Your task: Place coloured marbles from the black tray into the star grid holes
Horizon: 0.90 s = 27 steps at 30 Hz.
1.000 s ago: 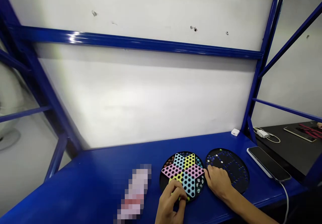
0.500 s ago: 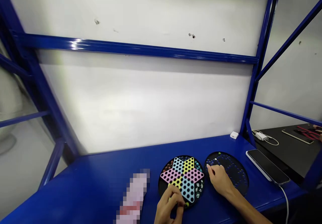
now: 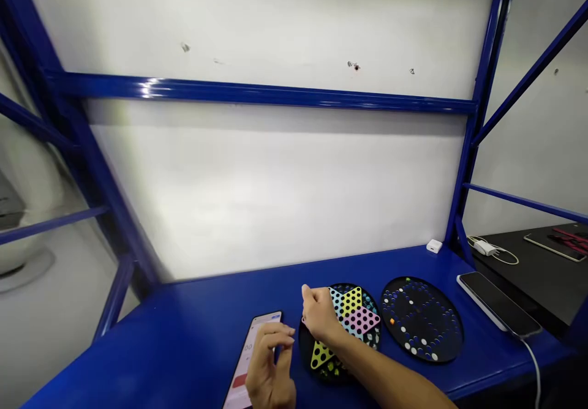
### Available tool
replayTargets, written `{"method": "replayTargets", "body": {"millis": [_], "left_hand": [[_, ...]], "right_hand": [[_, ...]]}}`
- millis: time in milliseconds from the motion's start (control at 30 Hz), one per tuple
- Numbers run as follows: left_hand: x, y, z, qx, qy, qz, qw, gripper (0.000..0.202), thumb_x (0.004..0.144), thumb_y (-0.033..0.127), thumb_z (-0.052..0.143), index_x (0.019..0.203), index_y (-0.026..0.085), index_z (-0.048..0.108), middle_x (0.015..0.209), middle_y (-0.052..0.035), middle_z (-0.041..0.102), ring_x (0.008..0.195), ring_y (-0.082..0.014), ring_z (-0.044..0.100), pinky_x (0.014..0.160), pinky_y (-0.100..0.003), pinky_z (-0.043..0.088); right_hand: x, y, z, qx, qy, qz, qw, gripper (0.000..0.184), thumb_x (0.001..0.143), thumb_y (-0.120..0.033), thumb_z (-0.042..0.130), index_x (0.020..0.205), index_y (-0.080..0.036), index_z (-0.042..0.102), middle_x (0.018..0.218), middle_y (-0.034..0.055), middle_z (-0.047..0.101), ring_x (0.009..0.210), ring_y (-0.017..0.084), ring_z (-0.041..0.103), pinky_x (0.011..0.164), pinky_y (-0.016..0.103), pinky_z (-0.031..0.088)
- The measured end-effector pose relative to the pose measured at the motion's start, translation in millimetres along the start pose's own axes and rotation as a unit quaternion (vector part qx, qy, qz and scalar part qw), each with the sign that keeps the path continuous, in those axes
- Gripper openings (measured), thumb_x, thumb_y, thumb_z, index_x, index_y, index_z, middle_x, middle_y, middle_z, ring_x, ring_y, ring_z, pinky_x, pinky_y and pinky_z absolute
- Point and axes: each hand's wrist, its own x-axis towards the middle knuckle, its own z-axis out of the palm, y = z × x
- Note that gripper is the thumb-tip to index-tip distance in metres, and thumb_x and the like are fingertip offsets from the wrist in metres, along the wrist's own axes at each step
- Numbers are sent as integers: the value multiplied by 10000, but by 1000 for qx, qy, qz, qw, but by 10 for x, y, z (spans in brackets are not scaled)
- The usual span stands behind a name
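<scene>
My right hand (image 3: 320, 315) is closed over the left side of a round Chinese checkers board (image 3: 362, 321); what its fingers hold, if anything, is hidden. The board has a star of blue, yellow and pink points with black holes, and small pieces lie in pockets around it. My left hand (image 3: 273, 366) is half curled, thumb and fingers apart, between the board and a phone (image 3: 243, 377) with a lit screen. To the right lies a round black tray (image 3: 444, 354) with many small hollows, holding several white pieces, an orange piece (image 3: 392, 321) and a green piece (image 3: 408, 279).
A dark-screened phone (image 3: 498, 302) lies on a white base at the right with a cable (image 3: 533, 360) attached. A small white case (image 3: 434, 246) sits at the back of the blue table (image 3: 184, 335). On a black table beyond are a white charger (image 3: 486, 248) and another phone.
My right hand has moved left from the black tray to over the checkers board, uncovering white and orange pieces. My left hand has drawn back left off the board, its fingers loosened.
</scene>
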Motion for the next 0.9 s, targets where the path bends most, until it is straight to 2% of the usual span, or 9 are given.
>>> {"method": "replayTargets", "body": {"millis": [100, 233, 367, 500, 567, 767, 900], "left_hand": [[113, 16, -80, -9, 35, -1, 999, 182, 912, 270, 587, 742, 204, 595, 776, -28, 595, 750, -203, 590, 689, -336, 522], [157, 41, -73, -22, 33, 8, 999, 184, 914, 260, 587, 740, 199, 597, 777, -31, 590, 738, -195, 587, 663, -318, 517], [128, 27, -42, -35, 11, 26, 999, 171, 937, 233, 562, 772, 208, 600, 804, -25, 574, 770, -189, 581, 698, -323, 532], [97, 5, -56, -17, 3, 20, 1000, 175, 952, 233, 538, 787, 212, 592, 804, -23, 568, 774, -193, 579, 690, -336, 524], [87, -2, -65, -7, 0, 14, 1000, 179, 948, 247, 544, 779, 212, 589, 798, -22, 570, 764, -198, 580, 681, -344, 524], [89, 14, -56, -15, -6, 29, 999, 159, 930, 208, 556, 779, 206, 605, 790, -20, 589, 759, -193, 589, 658, -318, 520], [104, 31, -50, -5, -4, 35, 999, 174, 932, 223, 556, 764, 211, 602, 780, -10, 589, 743, -191, 588, 694, -337, 520]], "right_hand": [[-69, -4, 167, -110, -28, -69, 991, 553, 980, -438, 399, 497, -221, 237, 458, -53, 271, 451, 83, 264, 482, 270, 183], [-166, -33, 136, -257, -92, -123, 954, 484, 991, -324, 408, 529, -195, 466, 494, -13, 506, 465, 101, 373, 516, 278, 233], [-182, -41, 69, -386, -166, -143, 896, 387, 976, -319, 446, 707, -185, 690, 697, 46, 721, 568, 141, 563, 557, 263, 331], [-180, -35, -7, -464, -235, -178, 835, 363, 970, -358, 455, 856, -180, 749, 871, 75, 770, 706, 192, 676, 617, 272, 432], [-192, -40, -36, -487, -245, -190, 816, 379, 980, -379, 440, 888, -188, 754, 895, 72, 770, 715, 202, 688, 626, 279, 463], [-220, -88, -79, -509, -251, -182, 803, 352, 980, -380, 467, 918, -186, 754, 909, 89, 758, 713, 200, 692, 642, 287, 509], [-216, -86, -109, -519, -244, -181, 799, 362, 995, -384, 439, 939, -187, 737, 934, 80, 752, 725, 210, 692, 646, 301, 507]]}}
